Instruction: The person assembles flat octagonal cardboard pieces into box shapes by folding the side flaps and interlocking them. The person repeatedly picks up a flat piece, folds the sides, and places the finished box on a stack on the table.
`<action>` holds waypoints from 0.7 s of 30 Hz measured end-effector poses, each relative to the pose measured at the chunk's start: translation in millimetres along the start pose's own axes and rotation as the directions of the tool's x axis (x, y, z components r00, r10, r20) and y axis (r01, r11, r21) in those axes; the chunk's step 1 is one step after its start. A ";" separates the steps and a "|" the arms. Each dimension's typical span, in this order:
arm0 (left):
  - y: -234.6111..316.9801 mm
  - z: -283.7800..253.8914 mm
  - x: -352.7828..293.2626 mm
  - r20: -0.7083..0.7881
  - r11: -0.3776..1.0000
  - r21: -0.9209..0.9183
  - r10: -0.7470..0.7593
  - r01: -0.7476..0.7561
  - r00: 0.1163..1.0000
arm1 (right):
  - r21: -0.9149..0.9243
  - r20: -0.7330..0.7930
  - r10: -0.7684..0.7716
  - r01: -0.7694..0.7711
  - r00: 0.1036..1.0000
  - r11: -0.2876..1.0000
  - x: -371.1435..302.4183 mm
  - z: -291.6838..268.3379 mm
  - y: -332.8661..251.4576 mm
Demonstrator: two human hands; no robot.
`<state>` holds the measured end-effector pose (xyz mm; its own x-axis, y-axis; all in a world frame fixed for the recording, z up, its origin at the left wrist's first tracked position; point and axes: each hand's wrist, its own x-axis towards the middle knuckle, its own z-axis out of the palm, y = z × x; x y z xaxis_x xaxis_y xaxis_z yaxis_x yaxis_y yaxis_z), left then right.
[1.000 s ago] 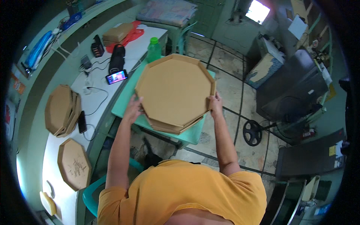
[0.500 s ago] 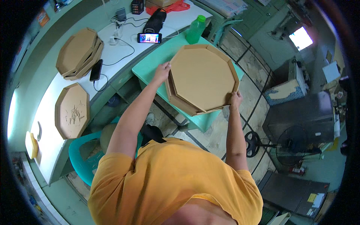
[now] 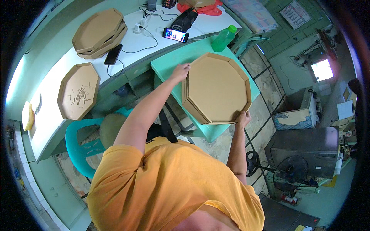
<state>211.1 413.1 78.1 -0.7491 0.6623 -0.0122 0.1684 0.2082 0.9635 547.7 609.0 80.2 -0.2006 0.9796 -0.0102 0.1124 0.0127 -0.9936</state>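
Note:
An octagonal brown cardboard tray with low upright walls sits on the light green table in front of me. Beneath it, along the left and near sides, a further cardboard layer shows. My left hand is closed on the tray's far-left edge, fingers curled over the wall. At the near-right corner, my right hand pinches the rim, its thumb uppermost. The undersides of both grips are hidden.
A stack of similar trays stands on the white counter, near another tray holding small brown slivers. Two phones, cables and a green bottle lie or stand around. A teal chair is at left, a fan at right.
The view has swung, shifting the table and tray rightward in the picture. The tray appears turned slightly, its layers lined up more closely at the near edge. Both hands keep their hold.

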 end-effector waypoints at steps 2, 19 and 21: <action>-0.9 1.3 -2.4 -0.035 1.000 -0.018 0.003 -0.004 0.999 | 0.012 -0.029 -0.041 0.041 0.999 0.999 2.0 0.1 1.8; -23.6 7.4 6.0 -0.006 0.997 0.071 -0.026 0.026 1.000 | 0.002 -0.066 -0.032 0.032 0.997 0.999 7.0 -0.4 10.9; -31.5 9.4 10.4 -0.007 0.997 0.075 -0.015 0.016 1.000 | -0.020 -0.073 -0.053 0.052 0.996 0.998 3.8 -0.3 7.0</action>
<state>204.0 420.2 45.1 -0.7561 0.6540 -0.0249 0.2044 0.2721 0.9403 548.0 612.9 73.2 -0.1350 0.9895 0.0510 0.1209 0.0675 -0.9904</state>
